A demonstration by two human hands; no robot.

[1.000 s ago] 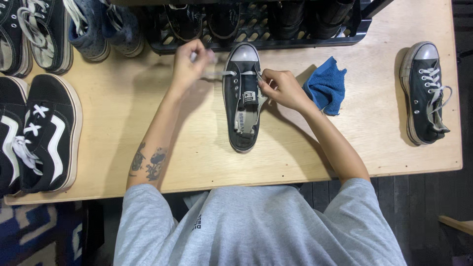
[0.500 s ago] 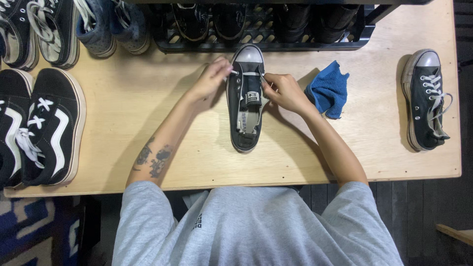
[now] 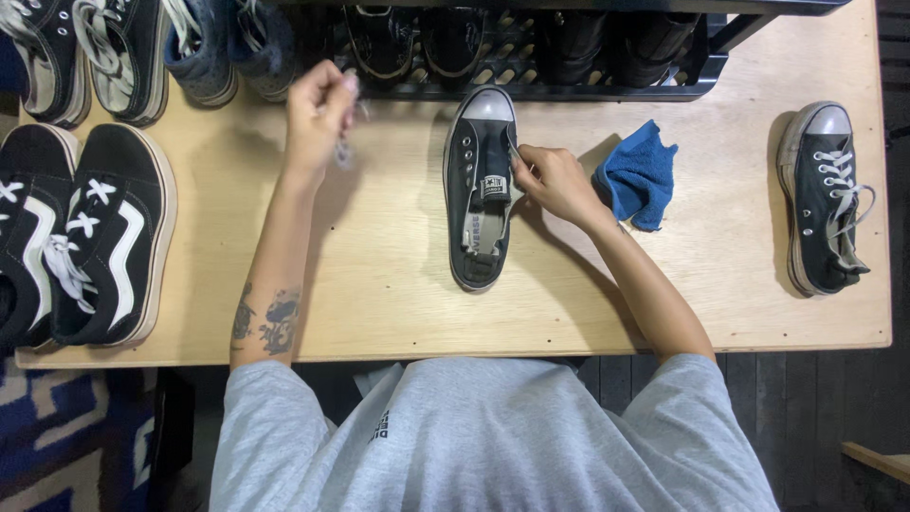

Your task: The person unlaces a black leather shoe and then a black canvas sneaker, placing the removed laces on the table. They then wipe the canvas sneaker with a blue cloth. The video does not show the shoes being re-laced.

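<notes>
1. Black sneaker [image 3: 480, 190] mid-table, toe toward crate [image 3: 701, 71], unlaced.
2. Right hand [image 3: 555, 180] touches its right edge, fingers pinching the eyelet flap.
3. Left hand [image 3: 320, 112] raised well apart, fingertips pinching a blurred lace [image 3: 345, 142].
4. Blue cloth [image 3: 637, 175] just beside right hand.

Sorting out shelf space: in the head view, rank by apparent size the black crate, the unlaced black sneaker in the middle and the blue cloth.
1. The black crate, widest by far, though the frame's top edge cuts it off.
2. The unlaced black sneaker that the right hand steadies.
3. The blue cloth, crumpled, plainly the smallest.
</notes>
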